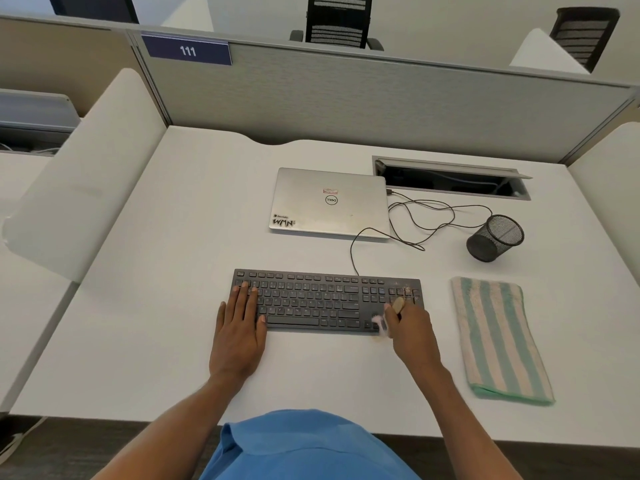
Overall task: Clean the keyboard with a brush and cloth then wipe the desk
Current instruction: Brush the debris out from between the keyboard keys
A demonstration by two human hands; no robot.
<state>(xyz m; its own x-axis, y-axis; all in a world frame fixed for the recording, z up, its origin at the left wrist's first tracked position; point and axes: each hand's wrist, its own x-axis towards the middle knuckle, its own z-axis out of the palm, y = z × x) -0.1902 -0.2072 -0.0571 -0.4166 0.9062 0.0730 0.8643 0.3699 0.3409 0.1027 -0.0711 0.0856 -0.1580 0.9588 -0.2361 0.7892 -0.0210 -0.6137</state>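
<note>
On the white desk [166, 341], near its front edge, the black keyboard [327, 301] lay square to the person, its cable [415, 216] looping back toward the closed silver laptop [329, 202] behind it. The left hand [240, 327] rested flat on the keyboard's left end, fingers straight and close together over the keys, thumb lying by the space bar. The right hand [414, 332] was at the keyboard's right end, its fingers curled round a small brush [382, 323]; the pale wooden handle end showed above the knuckles, and the light bristles, blurred, met the keys near the front right corner. Pale specks showed on the number pad just beyond that hand.

Just right of the keyboard, apart from it, the folded cloth [498, 341] with green and cream stripes lay flat on the desk, untouched by either hand. Farther back on the right, a black mesh pen cup [495, 237] lay tipped on its side, its mouth facing right. Behind it an open cable hatch [450, 178] was set into the desktop. A grey partition [346, 98] closed off the back of the desk, bearing a blue sign [188, 50] marked 111, and two black mesh-backed chairs [337, 20] stood beyond it. A blue shirt [304, 448] filled the bottom of the view.
</note>
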